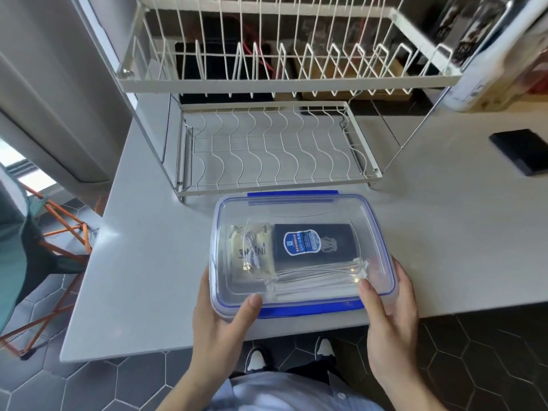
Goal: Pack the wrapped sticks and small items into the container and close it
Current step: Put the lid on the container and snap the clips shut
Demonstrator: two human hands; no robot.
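A clear plastic container [299, 209] with a blue-trimmed lid on top sits near the front edge of the white counter. Through the lid I see a dark box with a blue label [308, 241], a pale yellow packet [252, 250], a coiled white cable [252, 259] and white wrapped sticks [314, 284] along the near side. My left hand [219, 324] grips the near left corner, thumb on the lid. My right hand [391, 315] holds the near right corner, thumb pressed on the lid. Blue clasps [308, 311] show at the near and far sides.
A white wire dish rack [267, 149] stands just behind the container, its upper tier overhead. A black flat object [522, 151] lies on the counter at right. A white bottle [486, 69] stands at the back right. An orange-legged chair [59, 226] is at left.
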